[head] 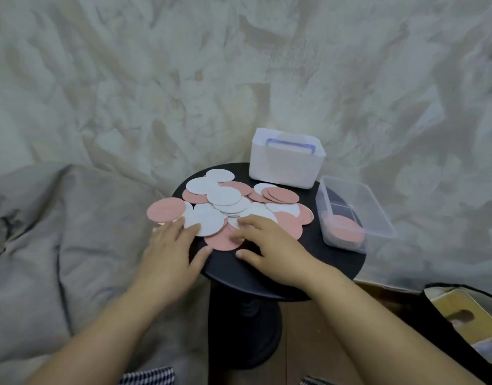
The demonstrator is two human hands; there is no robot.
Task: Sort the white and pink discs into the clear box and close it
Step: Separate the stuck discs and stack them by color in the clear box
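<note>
Head camera looks forward and down, close over the round table (pixel 317 240).

I read this as a home, probably a bedroom: a crumpled pale sheet (pixel 183 79) hangs behind, grey bedding (pixel 45 232) slumps at left, a small round black table (pixel 233 276) stands on wood floor (pixel 383 294), and a bag (pixel 461 307) sits at right.

Left hand (pixel 170 254): I have it palm down, fingers straight and spread forward, thumb out to the right.
Right hand (pixel 270 245): palm down, fingers lightly arched, thumb pointing left.
Left forearm (pixel 100 329): bare, reaching in from bottom left.
Right forearm (pixel 378 326): bare, reaching in from bottom right.
Spacing: hands near each other, apart.
</note>
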